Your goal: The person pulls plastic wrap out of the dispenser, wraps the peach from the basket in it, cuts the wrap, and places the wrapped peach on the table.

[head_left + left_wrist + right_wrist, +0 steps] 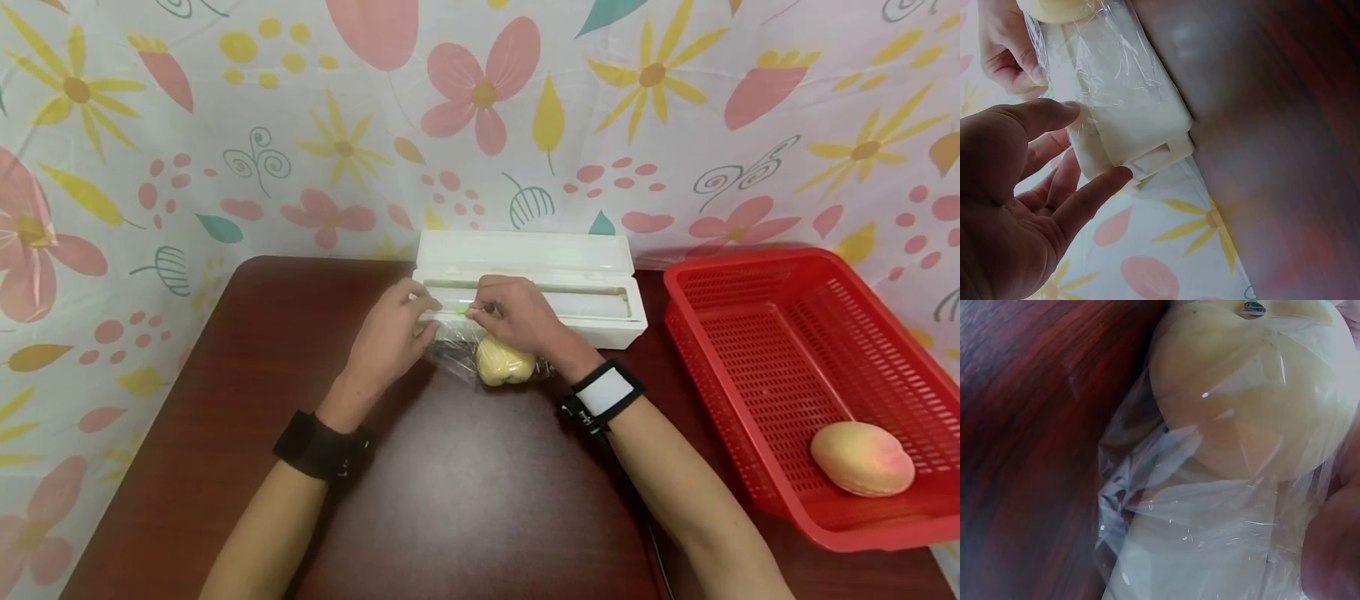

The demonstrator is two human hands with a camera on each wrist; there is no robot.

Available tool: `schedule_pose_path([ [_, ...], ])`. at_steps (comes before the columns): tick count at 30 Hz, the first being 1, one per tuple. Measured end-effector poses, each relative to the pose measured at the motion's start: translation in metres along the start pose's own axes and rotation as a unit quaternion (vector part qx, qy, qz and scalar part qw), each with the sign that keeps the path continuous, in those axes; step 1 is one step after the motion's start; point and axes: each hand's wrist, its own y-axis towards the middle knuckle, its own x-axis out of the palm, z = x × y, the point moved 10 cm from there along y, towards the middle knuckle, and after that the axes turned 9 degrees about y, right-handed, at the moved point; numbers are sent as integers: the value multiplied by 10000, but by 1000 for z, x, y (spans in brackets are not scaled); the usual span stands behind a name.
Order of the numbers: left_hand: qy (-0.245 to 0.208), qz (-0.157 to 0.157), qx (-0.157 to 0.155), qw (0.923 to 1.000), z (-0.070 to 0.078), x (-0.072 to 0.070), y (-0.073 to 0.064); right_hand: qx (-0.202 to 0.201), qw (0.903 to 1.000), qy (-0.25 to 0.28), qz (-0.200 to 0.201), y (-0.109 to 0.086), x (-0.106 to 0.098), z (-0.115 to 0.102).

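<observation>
A white cling film box (600,333) lies lengthwise at the table's back edge, its lid (525,252) raised and a film roll (585,303) inside. My left hand (390,329) holds the box's left end, with the thumb (1063,114) on its film-covered edge. On the front rim, my right hand (517,312) pinches a small green slider (462,311), mostly hidden by the fingers. A round, pale yellow fruit (504,362) sits in front of the box under clear film (1210,509). The film stretches from the fruit over the box's front.
A red plastic basket (738,471) stands on the right with a peach (862,458) in it. Behind the dark brown table (450,517) hangs a flower-patterned sheet (480,183). A thin black cable (658,550) runs beside my right forearm.
</observation>
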Motion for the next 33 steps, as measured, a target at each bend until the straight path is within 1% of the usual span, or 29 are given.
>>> schedule_pose_path([
  [4,-110,-54,-116,9999,-5,1,0,-70,10000,14,44,1,-1,-2],
  [12,-311,-21,-301,9991,-10,-2,0,-80,10000,-1,47,5,0,-3],
  [18,-366,-81,-414,9984,-13,1,-1,-2,10000,-1,-24,7,2,-1],
  [25,-566,-90,-558,9968,-16,1,-2,6,9999,25,-130,9,5,-2],
  [30,-617,-122,-598,9962,-18,4,-2,-95,9999,-57,-132,10,6,-5],
  [33,-625,-187,-597,9961,-17,7,-1,-56,9998,-58,-163,11,7,-5],
])
